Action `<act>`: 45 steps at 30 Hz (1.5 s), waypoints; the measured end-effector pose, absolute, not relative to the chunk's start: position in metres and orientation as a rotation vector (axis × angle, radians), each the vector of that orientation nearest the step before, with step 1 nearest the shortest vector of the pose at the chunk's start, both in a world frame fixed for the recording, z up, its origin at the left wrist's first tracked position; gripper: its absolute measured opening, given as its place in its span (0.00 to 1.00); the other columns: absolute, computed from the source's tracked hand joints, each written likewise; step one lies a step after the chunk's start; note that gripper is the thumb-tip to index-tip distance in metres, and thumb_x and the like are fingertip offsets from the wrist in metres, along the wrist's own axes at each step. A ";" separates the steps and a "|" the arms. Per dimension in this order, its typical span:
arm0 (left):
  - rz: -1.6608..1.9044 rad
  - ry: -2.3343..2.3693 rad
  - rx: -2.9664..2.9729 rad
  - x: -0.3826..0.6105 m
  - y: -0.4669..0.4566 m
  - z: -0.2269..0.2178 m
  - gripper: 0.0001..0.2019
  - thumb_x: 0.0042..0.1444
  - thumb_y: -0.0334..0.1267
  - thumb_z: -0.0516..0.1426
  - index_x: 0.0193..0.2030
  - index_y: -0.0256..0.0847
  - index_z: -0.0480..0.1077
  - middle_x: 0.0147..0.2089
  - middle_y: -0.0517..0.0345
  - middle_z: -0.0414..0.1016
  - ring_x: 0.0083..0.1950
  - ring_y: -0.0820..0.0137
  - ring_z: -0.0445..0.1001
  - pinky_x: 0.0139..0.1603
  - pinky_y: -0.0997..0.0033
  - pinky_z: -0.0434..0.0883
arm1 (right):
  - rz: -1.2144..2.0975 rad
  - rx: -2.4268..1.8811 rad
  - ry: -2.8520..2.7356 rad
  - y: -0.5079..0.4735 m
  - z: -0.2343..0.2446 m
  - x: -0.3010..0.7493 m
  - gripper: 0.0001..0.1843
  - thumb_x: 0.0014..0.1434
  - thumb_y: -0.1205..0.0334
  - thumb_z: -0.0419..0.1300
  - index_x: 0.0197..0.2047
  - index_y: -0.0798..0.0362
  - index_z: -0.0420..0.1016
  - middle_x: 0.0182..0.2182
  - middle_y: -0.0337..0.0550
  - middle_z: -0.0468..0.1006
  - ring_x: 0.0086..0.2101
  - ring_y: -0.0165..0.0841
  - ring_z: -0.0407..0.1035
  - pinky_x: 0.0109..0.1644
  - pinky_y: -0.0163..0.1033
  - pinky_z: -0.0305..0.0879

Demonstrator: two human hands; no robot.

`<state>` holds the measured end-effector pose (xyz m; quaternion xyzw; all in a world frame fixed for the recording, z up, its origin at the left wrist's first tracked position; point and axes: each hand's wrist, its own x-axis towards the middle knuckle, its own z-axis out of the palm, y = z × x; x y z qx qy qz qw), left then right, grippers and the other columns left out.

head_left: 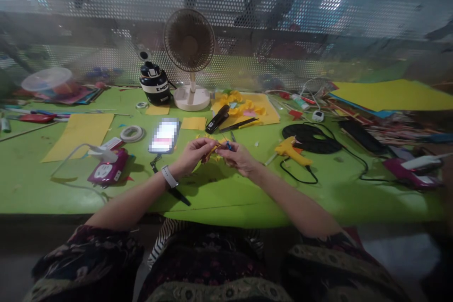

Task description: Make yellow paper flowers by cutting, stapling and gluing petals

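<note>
Over the middle of the green table, my two hands are close together. My left hand, with a pale watch on its wrist, pinches a small yellow-orange paper piece. Closed fingers of my right hand hold a small blue object with a thin dark part; its kind is too small to tell. Behind and below the fingers lie yellow paper scraps, partly hidden. Just beyond my hands rests a black stapler, beside a dark, slim cutter-like tool.
Left are a phone, tape roll and purple power strip. A yellow glue gun with a black cord lies right. Behind stand a fan, a black bottle and yellow paper flowers.
</note>
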<state>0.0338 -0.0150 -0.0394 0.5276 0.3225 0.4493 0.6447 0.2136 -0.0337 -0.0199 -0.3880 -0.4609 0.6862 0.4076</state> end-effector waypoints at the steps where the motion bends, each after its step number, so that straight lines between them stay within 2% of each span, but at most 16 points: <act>1: 1.021 0.739 1.210 0.034 -0.015 -0.040 0.17 0.52 0.52 0.67 0.36 0.39 0.79 0.23 0.64 0.71 0.19 0.81 0.62 0.19 0.80 0.60 | 1.737 -0.972 -1.159 -0.034 -0.020 0.213 0.24 0.39 0.51 0.77 0.33 0.54 0.72 0.19 0.26 0.64 0.15 0.17 0.46 0.19 0.33 0.35; 11: 1.027 0.722 1.251 0.036 -0.018 -0.040 0.16 0.54 0.52 0.66 0.37 0.39 0.80 0.20 0.65 0.68 0.19 0.81 0.62 0.19 0.80 0.60 | 1.811 -0.969 -1.073 -0.035 -0.019 0.210 0.27 0.36 0.51 0.79 0.30 0.53 0.68 0.17 0.22 0.59 0.13 0.16 0.43 0.18 0.32 0.34; 17: 1.030 0.709 1.158 0.035 -0.019 -0.040 0.22 0.59 0.54 0.62 0.51 0.40 0.77 0.25 0.64 0.71 0.23 0.79 0.69 0.24 0.80 0.67 | 1.651 -0.959 -1.021 -0.032 -0.020 0.213 0.25 0.38 0.50 0.78 0.28 0.52 0.69 0.16 0.24 0.63 0.13 0.17 0.46 0.17 0.32 0.38; 23: 0.990 0.761 1.218 0.038 -0.021 -0.036 0.19 0.54 0.51 0.66 0.42 0.36 0.77 0.34 0.54 0.80 0.32 0.73 0.79 0.29 0.77 0.72 | 1.432 -1.025 -0.939 -0.025 -0.023 0.215 0.26 0.37 0.48 0.78 0.28 0.50 0.68 0.11 0.23 0.57 0.13 0.20 0.45 0.17 0.32 0.39; 28: 0.936 0.813 1.262 0.040 -0.024 -0.035 0.16 0.54 0.48 0.66 0.41 0.35 0.78 0.37 0.50 0.83 0.34 0.70 0.81 0.31 0.74 0.74 | 1.389 -1.038 -0.933 -0.026 -0.023 0.212 0.25 0.38 0.49 0.77 0.29 0.51 0.68 0.11 0.23 0.56 0.14 0.20 0.44 0.18 0.32 0.39; 33: 0.966 0.797 1.233 0.039 -0.023 -0.036 0.17 0.55 0.49 0.65 0.42 0.35 0.78 0.37 0.49 0.83 0.35 0.69 0.81 0.33 0.71 0.76 | 1.364 -1.076 -1.016 -0.025 -0.022 0.217 0.25 0.42 0.44 0.74 0.31 0.50 0.69 0.13 0.23 0.53 0.14 0.21 0.43 0.18 0.34 0.39; 36: 1.009 0.777 1.215 0.037 -0.020 -0.036 0.16 0.58 0.48 0.64 0.44 0.35 0.77 0.37 0.50 0.82 0.35 0.71 0.80 0.34 0.72 0.76 | 1.284 -1.068 -1.125 -0.026 -0.018 0.223 0.24 0.54 0.35 0.63 0.33 0.50 0.69 0.15 0.26 0.52 0.15 0.24 0.43 0.19 0.35 0.40; 38: 1.029 0.777 1.194 0.036 -0.018 -0.035 0.15 0.59 0.46 0.63 0.45 0.35 0.77 0.36 0.52 0.81 0.33 0.73 0.79 0.34 0.73 0.76 | 1.161 -1.087 -1.264 -0.029 -0.016 0.227 0.25 0.60 0.35 0.55 0.33 0.50 0.69 0.17 0.28 0.54 0.16 0.26 0.46 0.21 0.36 0.43; 41: 1.040 0.791 1.162 0.035 -0.015 -0.035 0.13 0.60 0.43 0.63 0.45 0.35 0.77 0.36 0.53 0.81 0.32 0.75 0.78 0.33 0.74 0.75 | 0.939 -1.174 -1.585 -0.034 -0.014 0.227 0.22 0.64 0.40 0.54 0.34 0.50 0.70 0.20 0.33 0.62 0.21 0.28 0.55 0.25 0.36 0.50; 45: 1.037 0.743 1.151 0.035 -0.015 -0.033 0.15 0.58 0.45 0.64 0.44 0.35 0.76 0.35 0.55 0.80 0.32 0.75 0.77 0.33 0.75 0.75 | 0.730 -1.219 -1.917 -0.036 -0.019 0.224 0.18 0.68 0.47 0.51 0.40 0.51 0.75 0.29 0.41 0.76 0.29 0.33 0.68 0.34 0.37 0.58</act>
